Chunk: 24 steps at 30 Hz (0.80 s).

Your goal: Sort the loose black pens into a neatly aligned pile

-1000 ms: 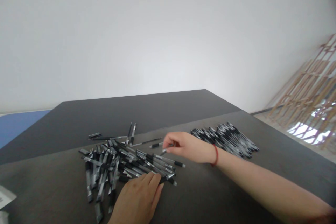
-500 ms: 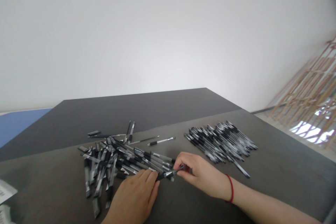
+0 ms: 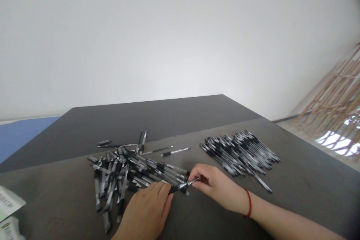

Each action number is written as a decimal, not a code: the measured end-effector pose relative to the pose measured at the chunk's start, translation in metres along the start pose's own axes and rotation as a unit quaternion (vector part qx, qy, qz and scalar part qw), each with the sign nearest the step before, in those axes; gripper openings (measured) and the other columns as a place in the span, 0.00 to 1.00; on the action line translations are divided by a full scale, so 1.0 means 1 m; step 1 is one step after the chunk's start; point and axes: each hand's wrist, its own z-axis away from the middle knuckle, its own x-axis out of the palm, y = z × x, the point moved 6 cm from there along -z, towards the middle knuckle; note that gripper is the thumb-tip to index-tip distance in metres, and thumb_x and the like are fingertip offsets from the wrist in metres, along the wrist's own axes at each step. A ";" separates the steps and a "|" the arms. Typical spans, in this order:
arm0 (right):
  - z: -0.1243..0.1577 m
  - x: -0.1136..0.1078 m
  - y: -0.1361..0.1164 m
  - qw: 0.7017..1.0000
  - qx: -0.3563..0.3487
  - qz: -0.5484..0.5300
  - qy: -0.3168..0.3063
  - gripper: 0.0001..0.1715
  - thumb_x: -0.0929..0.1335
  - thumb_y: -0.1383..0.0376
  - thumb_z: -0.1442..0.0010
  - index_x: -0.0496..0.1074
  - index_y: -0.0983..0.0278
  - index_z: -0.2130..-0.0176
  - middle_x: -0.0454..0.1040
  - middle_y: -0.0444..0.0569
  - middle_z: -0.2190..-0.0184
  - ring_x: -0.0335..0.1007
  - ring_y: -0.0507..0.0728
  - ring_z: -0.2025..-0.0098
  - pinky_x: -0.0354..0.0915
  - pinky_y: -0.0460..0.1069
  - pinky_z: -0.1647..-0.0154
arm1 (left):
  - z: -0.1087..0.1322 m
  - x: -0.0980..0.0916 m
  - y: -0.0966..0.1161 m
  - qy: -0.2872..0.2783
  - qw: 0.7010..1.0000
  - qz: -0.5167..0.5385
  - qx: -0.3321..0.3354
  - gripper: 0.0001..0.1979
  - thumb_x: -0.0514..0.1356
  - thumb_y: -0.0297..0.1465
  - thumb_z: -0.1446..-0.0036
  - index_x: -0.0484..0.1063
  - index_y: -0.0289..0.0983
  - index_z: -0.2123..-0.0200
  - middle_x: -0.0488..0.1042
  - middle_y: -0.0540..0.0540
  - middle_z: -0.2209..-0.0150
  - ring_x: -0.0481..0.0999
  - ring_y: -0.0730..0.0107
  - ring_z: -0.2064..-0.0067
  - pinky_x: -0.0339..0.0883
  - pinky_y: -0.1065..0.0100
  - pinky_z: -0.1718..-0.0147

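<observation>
A loose heap of black and clear pens point(image 3: 128, 174) lies on the dark grey table point(image 3: 197, 120). My left hand point(image 3: 147, 212) rests palm down at the heap's near edge, fingers together, holding the black end of one pen point(image 3: 182, 185). My right hand point(image 3: 215, 187), with a red cord at the wrist, pinches the other, silvery end of that same pen. The pen lies nearly level just above the table between both hands. A second, tidier pile of pens point(image 3: 242, 152) lies to the right, beyond my right hand.
A single pen point(image 3: 174, 152) and a thin refill point(image 3: 156, 150) lie apart behind the heap. White printed packets point(image 3: 8, 210) sit at the left edge. Wooden easels point(image 3: 334, 105) stand on the floor at far right. A blue surface point(image 3: 22, 135) adjoins the table at left.
My right hand left the single pen behind the heap and came back toward me to pinch the tip of the pen under my left fingers. My left hand barely moved.
</observation>
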 end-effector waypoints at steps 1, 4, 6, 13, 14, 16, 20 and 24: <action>0.000 0.000 0.001 1.000 0.005 -0.005 0.001 0.06 0.66 0.72 0.45 0.70 0.63 0.65 0.70 0.42 0.71 0.64 0.50 0.69 0.58 0.44 0.69 | 0.000 0.000 0.000 -0.002 1.000 0.002 -0.001 0.12 0.47 0.26 0.38 0.69 0.39 0.61 0.75 0.46 0.65 0.75 0.63 0.64 0.68 0.64 0.66; 0.001 0.002 0.001 1.000 0.011 -0.020 -0.005 0.06 0.66 0.72 0.45 0.70 0.64 0.65 0.69 0.42 0.72 0.63 0.50 0.71 0.57 0.44 0.70 | 0.000 0.002 0.003 -0.009 1.000 0.004 0.000 0.11 0.47 0.26 0.38 0.69 0.39 0.61 0.75 0.47 0.65 0.75 0.62 0.64 0.68 0.63 0.67; 0.002 0.007 -0.003 0.999 0.007 -0.029 -0.015 0.07 0.66 0.73 0.46 0.70 0.64 0.65 0.69 0.42 0.71 0.63 0.50 0.70 0.57 0.43 0.69 | 0.001 0.003 0.007 -0.018 1.000 0.000 0.007 0.10 0.48 0.26 0.38 0.69 0.40 0.62 0.75 0.47 0.65 0.75 0.62 0.64 0.68 0.63 0.68; 0.004 0.019 -0.013 1.000 -0.019 -0.016 0.002 0.04 0.67 0.72 0.45 0.68 0.64 0.68 0.69 0.42 0.71 0.63 0.50 0.68 0.57 0.43 0.67 | 0.004 0.010 0.011 -0.035 0.998 -0.028 0.037 0.09 0.50 0.24 0.39 0.69 0.40 0.63 0.75 0.47 0.66 0.75 0.60 0.65 0.68 0.62 0.69; 0.005 0.019 -0.013 1.000 -0.024 -0.014 0.004 0.04 0.67 0.72 0.45 0.68 0.64 0.68 0.68 0.42 0.71 0.63 0.50 0.68 0.57 0.43 0.67 | 0.004 0.011 0.011 -0.032 0.998 -0.032 0.040 0.09 0.50 0.24 0.39 0.69 0.40 0.63 0.75 0.47 0.67 0.75 0.60 0.66 0.68 0.62 0.69; 0.005 0.021 -0.012 0.999 -0.031 -0.014 0.005 0.05 0.67 0.73 0.46 0.67 0.64 0.68 0.68 0.42 0.71 0.63 0.50 0.68 0.57 0.43 0.67 | 0.005 0.012 0.010 -0.027 0.998 -0.038 0.046 0.09 0.51 0.23 0.40 0.69 0.39 0.63 0.74 0.47 0.67 0.75 0.61 0.66 0.68 0.62 0.70; 0.006 0.022 -0.014 0.999 -0.038 0.001 0.001 0.06 0.67 0.74 0.46 0.66 0.64 0.67 0.68 0.42 0.70 0.63 0.50 0.68 0.58 0.43 0.67 | 0.005 0.012 0.014 -0.010 0.997 -0.046 0.058 0.10 0.51 0.23 0.41 0.70 0.39 0.64 0.74 0.47 0.68 0.75 0.60 0.67 0.68 0.62 0.71; 0.008 0.024 -0.027 0.993 -0.095 0.057 -0.038 0.06 0.67 0.71 0.44 0.66 0.63 0.64 0.70 0.44 0.66 0.66 0.51 0.64 0.60 0.44 0.62 | 0.005 0.012 0.021 -0.004 0.996 -0.044 0.081 0.09 0.52 0.23 0.42 0.70 0.40 0.64 0.75 0.48 0.68 0.75 0.61 0.68 0.68 0.64 0.72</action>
